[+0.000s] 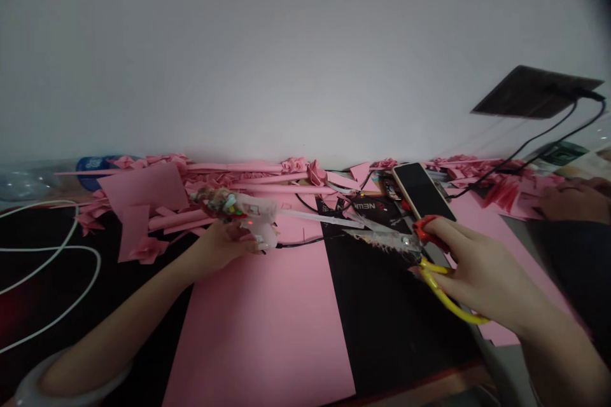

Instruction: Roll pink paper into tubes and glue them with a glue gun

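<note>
My left hand point(231, 245) is closed around a whitish hot glue gun point(260, 210) with a small red light and a black cord. A long translucent glue stick point(319, 219) juts from the gun toward the right. In my right hand point(472, 261) are scissors point(405, 241) with yellow and red handles, their blades parted. The blades lie close to the free end of the glue stick; whether they touch it I cannot tell. Beneath the glue gun a large pink paper sheet point(267, 331) covers part of the black tabletop.
Pink paper flowers and rolled stems point(267, 187) are heaped along the wall. A phone point(422, 191) lies behind the scissors. Another person's hand point(573, 198) rests at the far right. A white cable point(90, 292) loops at left; dark cords hang from a wall plate point(534, 92).
</note>
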`<action>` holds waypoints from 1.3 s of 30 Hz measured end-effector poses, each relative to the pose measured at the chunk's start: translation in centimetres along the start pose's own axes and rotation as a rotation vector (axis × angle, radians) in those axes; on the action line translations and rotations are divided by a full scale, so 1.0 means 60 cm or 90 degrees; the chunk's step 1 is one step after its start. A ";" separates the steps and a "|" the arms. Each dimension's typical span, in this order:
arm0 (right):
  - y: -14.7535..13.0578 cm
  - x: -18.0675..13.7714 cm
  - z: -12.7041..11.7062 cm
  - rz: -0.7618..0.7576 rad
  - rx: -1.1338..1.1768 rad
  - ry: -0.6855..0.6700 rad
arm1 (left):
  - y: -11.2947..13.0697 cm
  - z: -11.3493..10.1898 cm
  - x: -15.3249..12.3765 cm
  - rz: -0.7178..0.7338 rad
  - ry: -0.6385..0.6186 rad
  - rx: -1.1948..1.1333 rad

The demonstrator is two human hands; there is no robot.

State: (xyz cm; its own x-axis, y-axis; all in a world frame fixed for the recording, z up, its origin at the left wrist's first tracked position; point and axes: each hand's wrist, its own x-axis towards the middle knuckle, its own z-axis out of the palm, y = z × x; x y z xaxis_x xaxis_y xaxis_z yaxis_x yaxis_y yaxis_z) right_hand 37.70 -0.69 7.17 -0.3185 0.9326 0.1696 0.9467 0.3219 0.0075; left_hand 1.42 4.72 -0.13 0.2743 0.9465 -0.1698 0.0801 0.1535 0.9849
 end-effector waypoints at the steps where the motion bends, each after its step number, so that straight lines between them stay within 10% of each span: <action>1: -0.001 0.000 0.002 -0.003 -0.002 0.000 | 0.002 -0.001 0.000 -0.003 -0.003 0.004; 39: -0.039 0.016 0.057 -0.044 0.169 -0.024 | -0.036 -0.022 0.010 0.010 -0.019 -0.011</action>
State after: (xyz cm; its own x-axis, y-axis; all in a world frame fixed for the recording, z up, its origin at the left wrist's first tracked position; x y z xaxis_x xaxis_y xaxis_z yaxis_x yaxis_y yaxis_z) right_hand 34.99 0.03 3.96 -0.3875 0.9111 0.1407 0.8789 0.4111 -0.2418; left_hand 0.12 5.34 -2.34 0.3034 0.9402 -0.1550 0.0588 0.1439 0.9878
